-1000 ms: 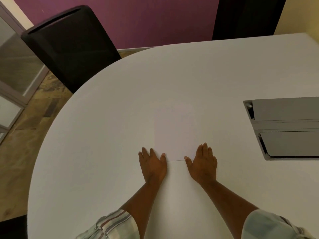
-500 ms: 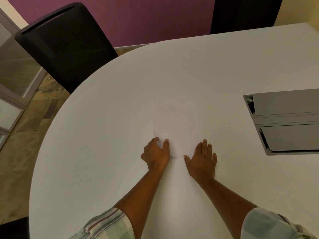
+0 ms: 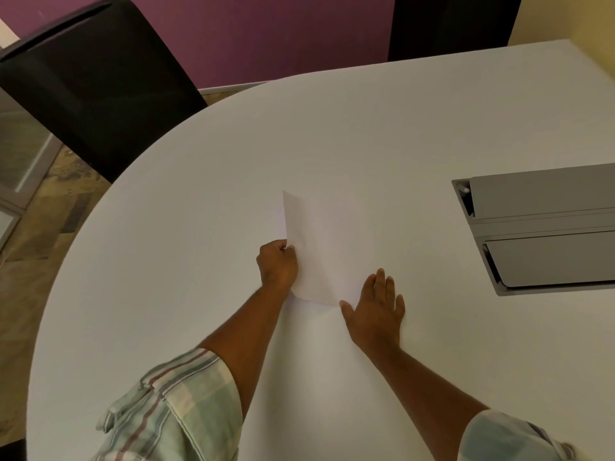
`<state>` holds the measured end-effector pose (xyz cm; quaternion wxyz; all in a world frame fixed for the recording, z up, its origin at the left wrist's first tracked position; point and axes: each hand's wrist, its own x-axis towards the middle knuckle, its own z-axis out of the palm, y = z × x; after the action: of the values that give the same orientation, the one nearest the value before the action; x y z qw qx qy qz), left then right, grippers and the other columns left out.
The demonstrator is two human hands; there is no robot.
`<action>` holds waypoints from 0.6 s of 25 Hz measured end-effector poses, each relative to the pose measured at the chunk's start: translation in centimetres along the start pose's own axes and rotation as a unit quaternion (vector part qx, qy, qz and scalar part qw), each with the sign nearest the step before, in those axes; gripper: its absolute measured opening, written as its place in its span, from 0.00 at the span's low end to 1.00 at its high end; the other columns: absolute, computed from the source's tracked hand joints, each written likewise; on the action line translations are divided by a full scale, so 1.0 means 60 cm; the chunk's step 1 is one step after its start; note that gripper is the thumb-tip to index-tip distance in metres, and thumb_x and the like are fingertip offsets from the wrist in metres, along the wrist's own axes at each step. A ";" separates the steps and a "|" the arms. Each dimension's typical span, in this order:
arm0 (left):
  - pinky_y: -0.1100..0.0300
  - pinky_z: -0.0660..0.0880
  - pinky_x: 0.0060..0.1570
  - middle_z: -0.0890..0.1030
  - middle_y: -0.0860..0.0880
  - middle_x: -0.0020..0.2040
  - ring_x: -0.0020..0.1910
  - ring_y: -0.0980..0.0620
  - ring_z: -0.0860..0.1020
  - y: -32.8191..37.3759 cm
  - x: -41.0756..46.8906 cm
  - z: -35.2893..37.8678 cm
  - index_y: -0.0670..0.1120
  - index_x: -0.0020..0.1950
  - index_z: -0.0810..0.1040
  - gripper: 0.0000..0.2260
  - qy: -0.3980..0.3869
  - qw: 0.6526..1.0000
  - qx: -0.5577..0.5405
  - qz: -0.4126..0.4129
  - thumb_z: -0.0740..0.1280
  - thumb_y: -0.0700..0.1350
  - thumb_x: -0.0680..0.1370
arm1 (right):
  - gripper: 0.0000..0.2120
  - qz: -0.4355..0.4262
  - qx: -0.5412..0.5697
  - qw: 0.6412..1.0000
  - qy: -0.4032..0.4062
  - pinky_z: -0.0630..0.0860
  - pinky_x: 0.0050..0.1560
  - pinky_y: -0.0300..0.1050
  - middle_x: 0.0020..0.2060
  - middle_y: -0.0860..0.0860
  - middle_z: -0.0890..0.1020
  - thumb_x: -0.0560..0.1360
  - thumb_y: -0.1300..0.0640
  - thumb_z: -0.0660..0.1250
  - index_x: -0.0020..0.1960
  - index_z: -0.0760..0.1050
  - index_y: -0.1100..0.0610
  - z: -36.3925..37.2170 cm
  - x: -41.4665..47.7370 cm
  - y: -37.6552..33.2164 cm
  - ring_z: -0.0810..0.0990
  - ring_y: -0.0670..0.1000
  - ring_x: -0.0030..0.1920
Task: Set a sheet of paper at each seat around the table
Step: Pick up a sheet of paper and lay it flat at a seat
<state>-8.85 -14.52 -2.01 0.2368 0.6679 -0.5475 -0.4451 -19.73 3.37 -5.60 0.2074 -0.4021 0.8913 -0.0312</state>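
A white sheet of paper [image 3: 314,251] is lifted off the white table [image 3: 206,181] along its left edge and tilts up toward me. My left hand [image 3: 278,264] pinches that left edge, fingers closed on it. My right hand [image 3: 376,311] lies flat on the table with fingers spread, its thumb touching the sheet's near right corner. Whether more sheets lie under the lifted one I cannot tell.
A black chair [image 3: 96,84] stands at the table's rounded far-left end. A second dark chair back [image 3: 452,24] shows at the far edge by the purple wall. A grey cable hatch with flaps [image 3: 545,227] is set into the tabletop at right.
Both hands lay flat at the sheet's near edge. My left hand then curled onto the left corner and has raised that side of the sheet; my right hand stays flat.
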 end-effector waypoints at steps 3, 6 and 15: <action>0.63 0.77 0.42 0.84 0.56 0.38 0.38 0.56 0.80 0.002 -0.015 -0.003 0.48 0.42 0.85 0.10 0.011 0.999 -0.017 0.044 0.67 0.41 0.82 | 0.42 0.003 0.054 0.999 -0.003 0.50 0.82 0.61 0.85 0.57 0.45 0.84 0.36 0.54 0.84 0.43 0.61 -0.015 0.001 0.002 0.45 0.58 0.85; 0.59 0.81 0.46 0.86 0.56 0.40 0.41 0.55 0.83 0.011 -0.034 -0.011 0.51 0.44 0.85 0.07 0.004 0.996 -0.072 0.053 0.71 0.44 0.80 | 0.42 0.018 0.157 0.987 0.029 0.54 0.82 0.60 0.85 0.57 0.49 0.83 0.36 0.56 0.85 0.44 0.61 -0.042 0.000 0.008 0.50 0.57 0.84; 0.54 0.81 0.47 0.88 0.48 0.42 0.40 0.52 0.83 0.010 -0.157 -0.024 0.46 0.43 0.86 0.04 -0.061 0.976 -0.209 0.002 0.77 0.45 0.76 | 0.30 0.083 0.481 0.864 0.123 0.74 0.65 0.48 0.69 0.56 0.79 0.84 0.47 0.65 0.80 0.64 0.59 -0.138 -0.037 0.099 0.78 0.57 0.68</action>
<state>-7.98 -6.04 2.35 0.3380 0.5738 -0.4573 -0.5894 -25.86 8.05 1.37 0.2653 -0.1694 0.8140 -0.4882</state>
